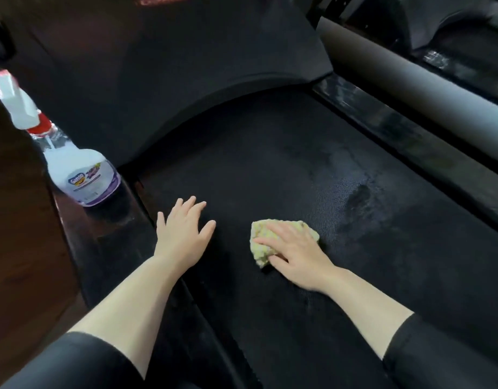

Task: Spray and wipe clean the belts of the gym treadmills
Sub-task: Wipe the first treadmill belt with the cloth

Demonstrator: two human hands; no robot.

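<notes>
Your right hand (295,254) lies flat, fingers straight, pressing a crumpled yellow cloth (260,230) onto the black textured treadmill belt (284,164). At its nine o'clock, your left hand (183,234) rests open and empty on the belt. The clear spray bottle with a red-and-white trigger (79,175) stands at ten o'clock.

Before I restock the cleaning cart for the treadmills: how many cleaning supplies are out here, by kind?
spray bottle: 1
yellow cloth: 1
Total: 2
</notes>
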